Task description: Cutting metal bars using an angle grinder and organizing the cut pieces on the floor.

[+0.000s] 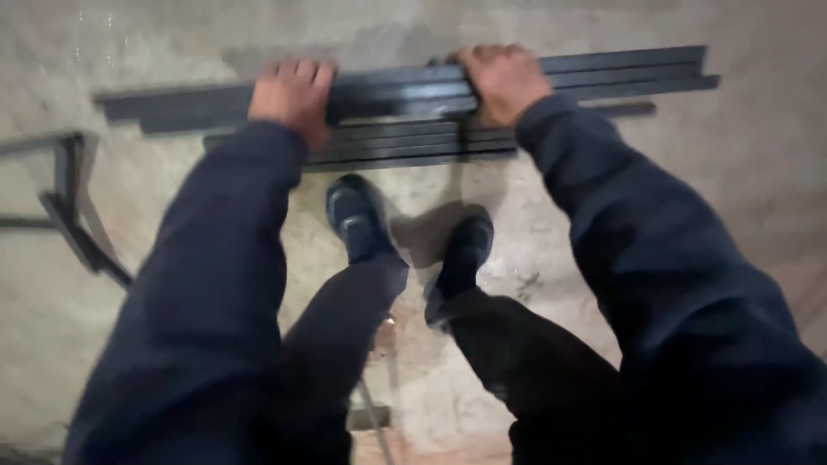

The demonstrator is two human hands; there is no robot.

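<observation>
Bending over a concrete floor point(689, 215), the person reaches both arms down to a bundle of dark steel bars point(405, 95) that lies crosswise just ahead of the shoes.

At the far left, a dark metal frame point(73, 207) of thin welded bars rests on the floor, well apart from the bundle. Next comes the left hand point(291, 96), set on top of the bars toward their left part, fingers curled over the far edge; it looks like a grasp on the upper bars, though the blur hides how tightly it closes. Below, between the two sleeves, stand two dark shoes point(357, 220), toes pointing at the bundle. Further right, the right hand point(504, 82) is clenched around the upper bars near the middle of the bundle, knuckles raised and thumb tucked under.

Judging from this, the step in hand is taking hold of the upper bars, with the bundle apparently resting on the floor. Any lift would seem to call for an even pull from both hands, since long stock tips easily.

The bars are long, straight, flat-sided and dark grey with a dull sheen, their ends staggered. The floor is pale, rough and mottled.
</observation>
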